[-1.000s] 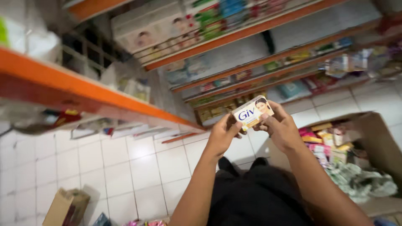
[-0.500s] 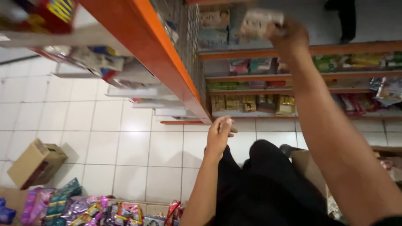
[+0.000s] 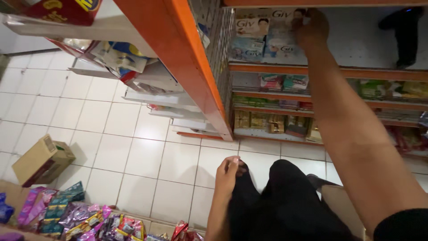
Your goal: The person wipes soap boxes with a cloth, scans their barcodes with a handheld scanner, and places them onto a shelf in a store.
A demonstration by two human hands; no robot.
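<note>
My right hand (image 3: 312, 29) reaches up to the top shelf at the upper right. Its fingers grip a pale soap box (image 3: 285, 18) that sits among other stacked soap boxes (image 3: 252, 38). My right forearm runs down across the right half of the view. My left hand (image 3: 228, 172) hangs low beside my black trousers (image 3: 285, 201). Its fingers are loosely curled and hold nothing.
An orange-edged shelf unit (image 3: 196, 67) juts out at centre, with lower shelves of small packs (image 3: 276, 122) behind it. On the white tiled floor lie a brown cardboard box (image 3: 42, 158) and a carton of colourful sachets (image 3: 67, 218). Another person's dark leg (image 3: 403, 31) shows at top right.
My right hand has lifted the soap box from in front of me up to the top shelf. My left hand let go of the box and dropped beside my thigh. My view tilted downward.
</note>
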